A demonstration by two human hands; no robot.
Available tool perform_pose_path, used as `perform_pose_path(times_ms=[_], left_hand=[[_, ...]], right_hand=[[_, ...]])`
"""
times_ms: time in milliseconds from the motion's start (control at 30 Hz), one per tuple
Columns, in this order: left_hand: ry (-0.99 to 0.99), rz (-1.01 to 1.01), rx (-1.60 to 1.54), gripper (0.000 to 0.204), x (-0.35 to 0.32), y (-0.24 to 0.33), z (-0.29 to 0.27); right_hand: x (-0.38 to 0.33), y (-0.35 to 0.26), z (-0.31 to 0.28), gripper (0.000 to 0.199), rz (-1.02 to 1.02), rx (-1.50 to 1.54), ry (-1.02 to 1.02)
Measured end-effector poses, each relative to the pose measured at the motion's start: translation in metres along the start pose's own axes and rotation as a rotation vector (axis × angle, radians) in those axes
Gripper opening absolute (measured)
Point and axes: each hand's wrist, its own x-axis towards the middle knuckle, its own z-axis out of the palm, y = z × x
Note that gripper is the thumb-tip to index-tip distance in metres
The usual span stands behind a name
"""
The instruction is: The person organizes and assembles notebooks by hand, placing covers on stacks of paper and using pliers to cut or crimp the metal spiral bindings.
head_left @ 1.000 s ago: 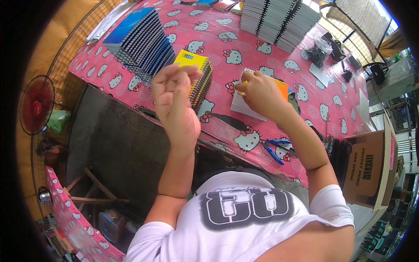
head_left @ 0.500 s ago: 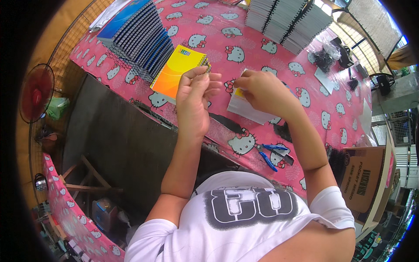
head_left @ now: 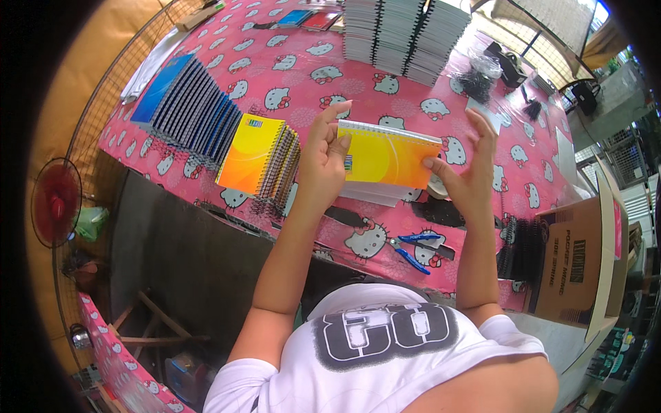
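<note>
A yellow and orange notebook (head_left: pixel 389 157) lies sideways between my hands, with a row of punched holes or binding along its far edge. My left hand (head_left: pixel 325 155) is closed on its left end, thumb on the cover. At the right end, my right hand (head_left: pixel 475 172) touches the near corner with its thumb while its fingers stretch upward, apart from the notebook. White sheets (head_left: pixel 372 193) show beneath it. Left of my left hand stands a row of yellow spiral notebooks (head_left: pixel 252 155). Blue-handled cutting pliers (head_left: pixel 413 252) rest on the table nearer me.
A long stack of blue spiral notebooks (head_left: pixel 189 110) stands at the left. Tall stacks of white bound pages (head_left: pixel 403 41) rise at the back. Black spiral coils (head_left: pixel 516 251) sit beside a cardboard box (head_left: pixel 568 261) on the right. A pink patterned cloth (head_left: pixel 323 76) covers the table.
The yellow notebook is now raised and turned toward me between my hands. My right hand has moved right and spread its fingers. The view has shifted, showing more yellow notebooks at left.
</note>
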Motion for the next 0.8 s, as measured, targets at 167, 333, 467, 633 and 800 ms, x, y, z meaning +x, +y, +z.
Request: perform_pose_path(times_ms=[167,333,467,633,800], left_hand=[[-0.072,0.355,0.438,0.037,-0.004,-0.025,0.0],[-0.097,0.326,0.534,0.04,-0.011,-0.018,0.005],[-0.037,0.351,0.597,0.041,-0.012,-0.011,0.007],[0.043,0.528,1.005,0.03,-0.002,0.012,0.042],[-0.021,0.432,0.823,0.014,0.011,-0.001,0.041]], right_hand=[[-0.019,0.022,0.025,0.032,0.31,0.544,-0.126],[-0.021,0.015,0.046,0.026,0.221,0.531,-0.038],[-0.023,0.023,0.049,0.024,0.333,0.449,-0.066],[-0.023,0.028,0.043,0.025,0.362,0.386,-0.151],[-0.047,0.075,-0.04,0.042,0.199,-0.382,0.129]])
